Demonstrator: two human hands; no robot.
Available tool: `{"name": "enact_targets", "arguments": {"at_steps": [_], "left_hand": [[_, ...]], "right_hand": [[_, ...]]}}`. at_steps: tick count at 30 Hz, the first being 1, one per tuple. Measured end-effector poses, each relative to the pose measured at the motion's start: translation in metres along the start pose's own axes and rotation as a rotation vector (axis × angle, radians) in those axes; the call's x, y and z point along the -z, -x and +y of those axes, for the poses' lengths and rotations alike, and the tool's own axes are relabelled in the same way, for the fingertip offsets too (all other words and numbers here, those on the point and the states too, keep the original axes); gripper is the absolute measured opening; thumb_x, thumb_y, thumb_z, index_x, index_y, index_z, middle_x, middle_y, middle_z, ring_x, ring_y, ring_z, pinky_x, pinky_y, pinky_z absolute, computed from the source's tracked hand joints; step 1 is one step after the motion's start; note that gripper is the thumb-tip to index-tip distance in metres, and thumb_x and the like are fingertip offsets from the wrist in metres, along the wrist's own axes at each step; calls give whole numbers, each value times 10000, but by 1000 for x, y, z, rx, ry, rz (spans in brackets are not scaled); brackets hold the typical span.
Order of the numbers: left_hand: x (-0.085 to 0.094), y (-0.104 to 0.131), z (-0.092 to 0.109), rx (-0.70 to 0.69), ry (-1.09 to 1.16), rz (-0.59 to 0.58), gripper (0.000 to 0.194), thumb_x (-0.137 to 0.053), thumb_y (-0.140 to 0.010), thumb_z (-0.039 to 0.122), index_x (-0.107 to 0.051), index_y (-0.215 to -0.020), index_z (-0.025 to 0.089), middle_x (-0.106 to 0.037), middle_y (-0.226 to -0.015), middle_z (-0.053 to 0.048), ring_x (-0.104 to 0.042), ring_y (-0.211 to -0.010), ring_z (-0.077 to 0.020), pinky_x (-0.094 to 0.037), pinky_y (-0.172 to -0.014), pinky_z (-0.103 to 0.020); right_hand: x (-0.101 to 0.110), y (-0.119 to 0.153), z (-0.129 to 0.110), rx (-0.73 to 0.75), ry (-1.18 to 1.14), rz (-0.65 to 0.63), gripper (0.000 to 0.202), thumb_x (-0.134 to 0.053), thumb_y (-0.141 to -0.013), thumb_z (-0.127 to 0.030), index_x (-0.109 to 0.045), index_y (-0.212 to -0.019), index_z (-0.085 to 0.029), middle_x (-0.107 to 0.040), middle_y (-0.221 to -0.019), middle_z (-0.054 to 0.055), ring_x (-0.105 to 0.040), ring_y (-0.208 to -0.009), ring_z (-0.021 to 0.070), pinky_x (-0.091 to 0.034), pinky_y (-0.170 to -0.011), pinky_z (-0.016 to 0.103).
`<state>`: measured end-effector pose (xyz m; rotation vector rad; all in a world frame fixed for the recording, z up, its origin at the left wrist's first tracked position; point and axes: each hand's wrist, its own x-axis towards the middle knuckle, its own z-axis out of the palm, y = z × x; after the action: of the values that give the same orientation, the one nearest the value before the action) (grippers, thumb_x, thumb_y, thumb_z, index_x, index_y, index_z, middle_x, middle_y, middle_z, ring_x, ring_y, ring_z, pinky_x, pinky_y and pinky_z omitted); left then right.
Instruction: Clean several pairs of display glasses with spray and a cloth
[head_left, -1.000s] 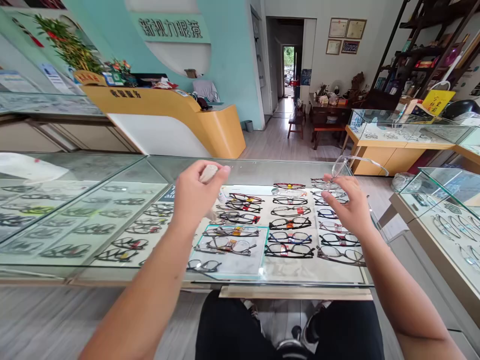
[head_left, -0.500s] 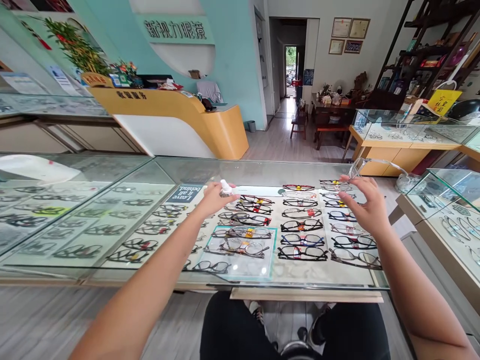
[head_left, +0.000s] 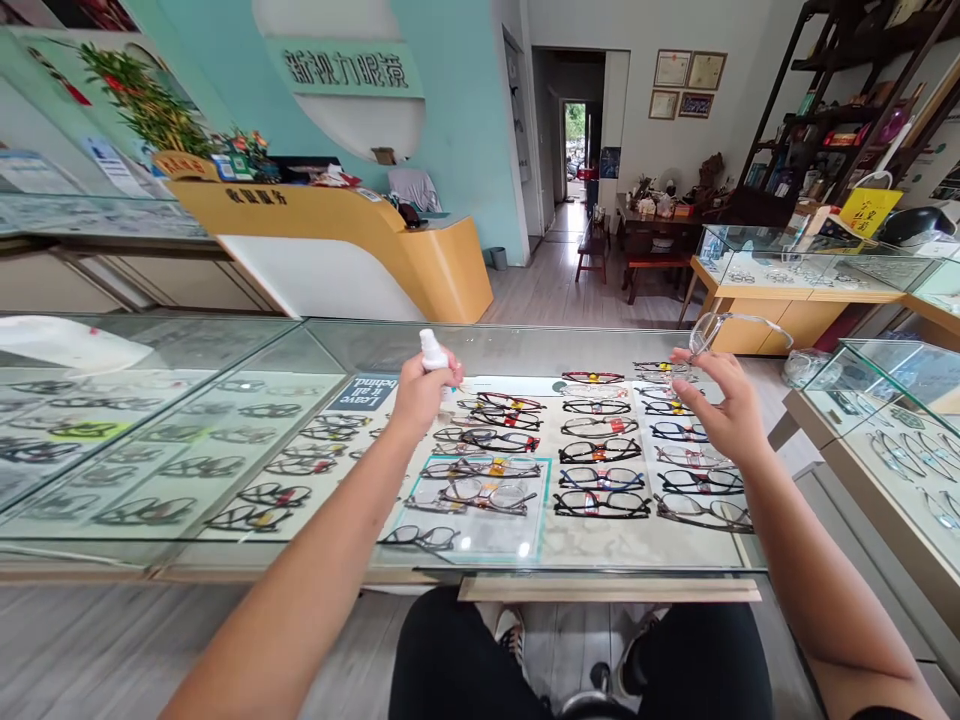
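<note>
My left hand (head_left: 418, 395) is wrapped round a small white spray bottle (head_left: 432, 350), holding it upright over the glass showcase. Its white top stands above my fingers, and the lower part is mostly hidden by them. At the right, my right hand (head_left: 726, 408) pinches a pair of clear-framed eyeglasses (head_left: 750, 317) between thumb and fingertips. The eyeglasses are raised above the glass, with a temple reaching out to the right. Below both hands, rows of eyeglasses (head_left: 600, 452) with dark frames and small coloured tags show in the showcase.
A teal-edged mat (head_left: 546, 510) lies in front of me, with dark-framed glasses (head_left: 420, 537) near its left corner. A white object (head_left: 67, 342) rests on the showcase at far left. Another glass case (head_left: 885, 420) stands at right. The yellow counter (head_left: 457, 265) is beyond.
The spray bottle has been turned more upright and shows more of its top, with my left hand closed round it. My right hand still holds the eyeglasses in nearly the same place.
</note>
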<state>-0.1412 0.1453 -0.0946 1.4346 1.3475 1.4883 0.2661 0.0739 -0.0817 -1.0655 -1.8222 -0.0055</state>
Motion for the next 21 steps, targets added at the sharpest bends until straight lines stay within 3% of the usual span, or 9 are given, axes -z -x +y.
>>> {"name": "enact_targets", "arguments": {"at_steps": [2,4,8,11,15,21], "left_hand": [[-16,9,22,-51,86,-41,243,-638,-514,388,-436,-557,262,-459,-551,-1,-438,-581,-168,-365,-584,-327],[-36,20,43,-95,154,-78,356,-643,-611,529,-414,-525,269,-394,-506,-6,-443,-554,-176,-389,-566,-340],[-80,39,81,-164,401,-297,768,-354,-840,962,-367,-490,278,-294,-435,-3,-390,-452,-160,-377,-498,-354],[-108,47,97,-154,457,-472,879,-179,-839,1057,-327,-464,276,-250,-402,0,-381,-416,-153,-363,-464,-353],[-131,49,94,-149,480,-507,904,-146,-849,1052,-346,-440,271,-287,-393,-10,-383,-422,-151,-387,-458,-342],[-148,57,67,-182,281,-392,887,-317,-798,1064,-417,-443,258,-350,-412,1,-362,-426,-127,-339,-473,-334]], "right_hand": [[-1,-1,-14,9,-49,-14,267,-709,-1024,-411,-768,-1254,-288,-851,-1265,75,-747,-1131,307,-581,-1012,522],[-4,-4,-30,30,-123,-36,248,-692,-1040,-419,-753,-1251,-305,-852,-1259,62,-744,-1128,292,-586,-1001,509],[-16,-12,-52,36,-261,-89,188,-637,-1069,-429,-722,-1189,-312,-847,-1269,52,-746,-1108,272,-589,-1002,507],[-27,-17,-53,39,-331,-96,182,-620,-1073,-445,-715,-1122,-298,-848,-1262,57,-751,-1105,263,-595,-1004,498],[-36,-15,-48,25,-372,-116,238,-598,-1083,-476,-736,-1142,-291,-850,-1226,61,-750,-1088,250,-601,-987,473],[-33,-5,-52,14,-430,-226,339,-577,-1093,-543,-792,-1170,-292,-838,-1149,64,-729,-1046,243,-588,-1009,472]]}}
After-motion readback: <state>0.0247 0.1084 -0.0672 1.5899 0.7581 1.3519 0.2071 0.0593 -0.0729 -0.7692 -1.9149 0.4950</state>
